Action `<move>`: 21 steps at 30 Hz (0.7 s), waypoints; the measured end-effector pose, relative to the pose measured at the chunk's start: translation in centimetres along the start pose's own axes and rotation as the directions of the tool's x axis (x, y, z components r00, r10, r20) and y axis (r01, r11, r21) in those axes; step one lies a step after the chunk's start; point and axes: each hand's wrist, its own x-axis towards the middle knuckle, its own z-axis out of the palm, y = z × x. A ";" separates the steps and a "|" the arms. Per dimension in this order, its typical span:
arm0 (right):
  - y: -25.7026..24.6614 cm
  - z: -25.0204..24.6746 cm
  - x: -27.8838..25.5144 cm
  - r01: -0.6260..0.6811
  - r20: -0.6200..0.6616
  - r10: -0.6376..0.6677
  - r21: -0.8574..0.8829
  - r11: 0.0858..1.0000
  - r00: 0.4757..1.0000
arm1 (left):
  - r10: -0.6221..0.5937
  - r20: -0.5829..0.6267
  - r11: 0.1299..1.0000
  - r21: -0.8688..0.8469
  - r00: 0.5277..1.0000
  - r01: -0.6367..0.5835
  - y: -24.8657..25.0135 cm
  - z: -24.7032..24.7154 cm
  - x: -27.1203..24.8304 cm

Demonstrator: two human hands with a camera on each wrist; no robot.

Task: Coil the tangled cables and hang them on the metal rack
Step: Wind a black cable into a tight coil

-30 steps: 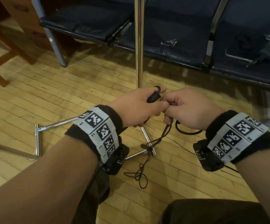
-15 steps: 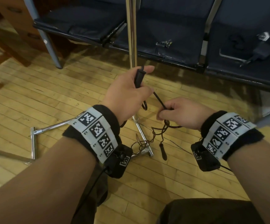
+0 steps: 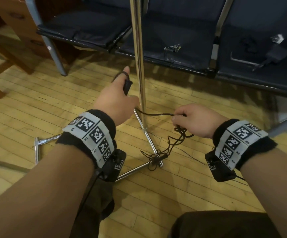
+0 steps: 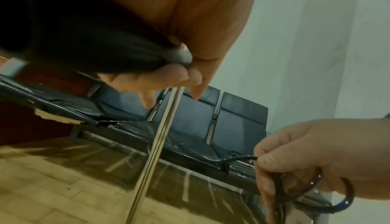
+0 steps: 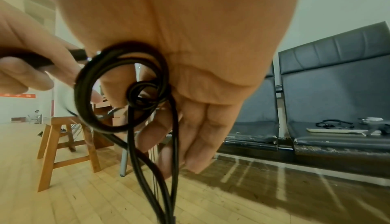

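A thin black cable [image 3: 156,114] runs taut between my two hands in front of the metal rack's upright pole [image 3: 138,48]. My left hand [image 3: 117,102], raised left of the pole, grips the cable's black plug [image 3: 127,85]. My right hand [image 3: 178,117], lower and right of the pole, pinches the cable and holds a few small loops [image 5: 122,86]. From these loops tangled strands hang down to a knot [image 3: 157,158] on the floor by the rack's base legs [image 3: 149,140]. The left wrist view shows my left fingers [image 4: 168,76] curled and my right hand [image 4: 312,157] with its loops.
A row of dark blue seats [image 3: 173,31] stands behind the pole. A black adapter [image 3: 274,54] and other cables lie on the right seat. Wooden furniture [image 3: 10,40] is at the far left. A rack foot bar [image 3: 36,150] lies left on the wooden floor.
My hands were together a second ago. The left hand has carried the plug up and away to the left, drawing cable out from the right hand, and the tangle has dropped to the rack's base.
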 end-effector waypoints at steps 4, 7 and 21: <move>-0.6 -0.2 -0.4 0.062 -0.006 -0.062 0.015 0.998 0.998 | 0.181 0.183 0.983 -0.065 0.966 -0.172 1.2 0.8 -1.2; -1.5 -0.4 -0.3 0.150 -0.050 -0.147 0.063 0.987 0.988 | 0.284 0.340 0.958 -0.145 0.897 -0.248 2.0 1.5 -1.7; -1.9 -0.6 -0.4 0.185 -0.004 -0.186 0.115 0.976 0.983 | 0.263 0.207 0.951 -0.221 0.942 -0.217 1.5 1.7 -1.0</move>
